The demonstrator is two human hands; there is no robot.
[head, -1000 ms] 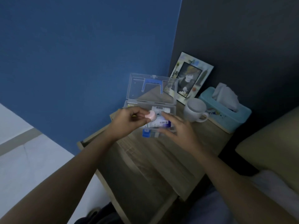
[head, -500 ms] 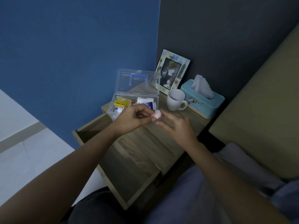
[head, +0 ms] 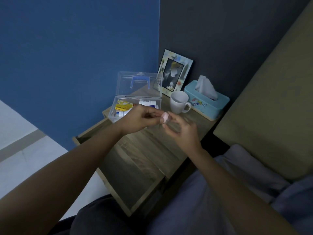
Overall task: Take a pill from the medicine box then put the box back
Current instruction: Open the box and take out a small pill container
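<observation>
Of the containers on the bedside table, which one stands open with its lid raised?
The clear medicine box at the table's left, behind the left hand: its lid stands upright. The white mug has no lid, and the blue tissue box is closed.

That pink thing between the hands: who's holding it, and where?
The left hand pinches the small pink object at its left side; the right hand fingertips touch its other side.

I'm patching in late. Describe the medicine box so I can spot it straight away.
Find the wooden bedside table in the corner where the blue and dark walls meet. The medicine box stands at its far left, beside a white mug. It alone is clear plastic, lid up, blue handle.
</observation>
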